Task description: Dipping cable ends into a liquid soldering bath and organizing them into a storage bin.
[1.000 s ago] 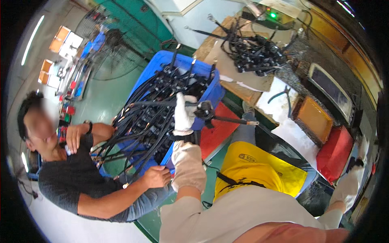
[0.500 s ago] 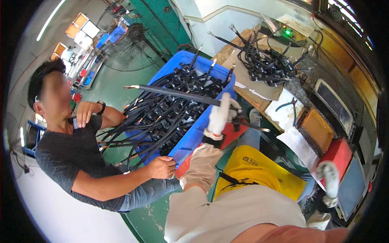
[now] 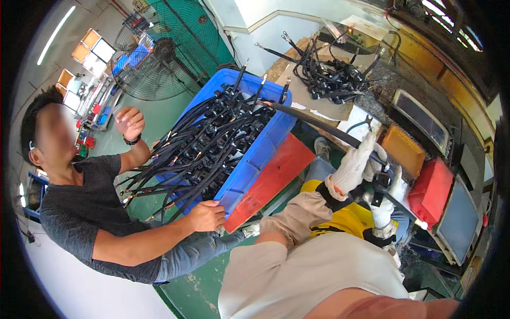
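My left hand [image 3: 351, 166], in a white glove, is closed around a thick black cable [image 3: 314, 122] with a bare metal end. The cable slants up and left from the glove, its tip over the bin's edge. Just below, my right hand [image 3: 382, 208], also gloved, grips the same cable beside a black block-shaped fitting [image 3: 381, 182]. Both hands are in front of my yellow apron [image 3: 348, 220]. To their left stands a blue bin [image 3: 251, 171] heaped with similar black cables [image 3: 204, 154], whose ends hang over its far-left side.
A person [image 3: 79, 202] on the left holds the bin's near edge, other hand raised. The bin rests over a red board [image 3: 281, 173]. On the bench lie more black cables [image 3: 332, 77], pliers [image 3: 359, 125], an orange tray [image 3: 404, 143] and a red box [image 3: 429, 194]. A fan [image 3: 159, 56] stands behind.
My left hand has carried the cable right, from over the bin toward my front. My right hand has come in from the right and taken hold. The person's raised hand has lifted higher.
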### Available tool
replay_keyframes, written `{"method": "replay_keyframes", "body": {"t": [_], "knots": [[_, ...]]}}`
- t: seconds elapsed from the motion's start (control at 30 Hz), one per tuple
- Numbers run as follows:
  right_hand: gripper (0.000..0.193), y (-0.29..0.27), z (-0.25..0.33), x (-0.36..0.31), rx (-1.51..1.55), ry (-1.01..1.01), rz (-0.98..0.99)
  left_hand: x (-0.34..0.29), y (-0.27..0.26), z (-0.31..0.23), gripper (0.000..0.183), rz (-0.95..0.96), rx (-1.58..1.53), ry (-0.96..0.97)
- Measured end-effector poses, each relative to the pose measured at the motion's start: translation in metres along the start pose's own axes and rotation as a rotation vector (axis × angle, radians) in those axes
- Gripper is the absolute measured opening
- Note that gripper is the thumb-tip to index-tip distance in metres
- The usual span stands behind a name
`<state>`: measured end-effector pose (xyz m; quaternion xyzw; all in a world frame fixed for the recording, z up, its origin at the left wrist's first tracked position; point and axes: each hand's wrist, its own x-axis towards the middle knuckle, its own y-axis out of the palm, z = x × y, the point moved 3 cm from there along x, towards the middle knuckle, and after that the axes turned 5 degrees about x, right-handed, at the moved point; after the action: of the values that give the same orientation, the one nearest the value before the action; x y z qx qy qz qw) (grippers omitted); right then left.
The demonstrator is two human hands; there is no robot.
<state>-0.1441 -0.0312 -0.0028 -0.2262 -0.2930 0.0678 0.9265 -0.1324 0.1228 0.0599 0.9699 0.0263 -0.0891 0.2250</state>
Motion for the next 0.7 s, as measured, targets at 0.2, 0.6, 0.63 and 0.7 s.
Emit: {"method": "replay_keyframes", "body": {"t": [0.2,0.6,0.63,0.7], "knots": [[0.085,-0.009,0.013,0.004,0.571,0.25,-0.117,0.012,0.018,0.023,0.043,0.172,-0.166,-0.082],[0.063,-0.056,-0.028,-0.013,0.787,0.231,-0.258,0.061,-0.093,0.008,0.036,-0.036,-0.6,0.248],[0.058,-0.059,-0.033,-0.017,0.815,0.222,-0.257,0.059,-0.102,0.003,0.035,-0.068,-0.579,0.248],[0.051,-0.063,-0.038,-0.021,0.869,0.217,-0.259,0.056,-0.11,-0.006,0.037,-0.064,-0.578,0.283]]}}
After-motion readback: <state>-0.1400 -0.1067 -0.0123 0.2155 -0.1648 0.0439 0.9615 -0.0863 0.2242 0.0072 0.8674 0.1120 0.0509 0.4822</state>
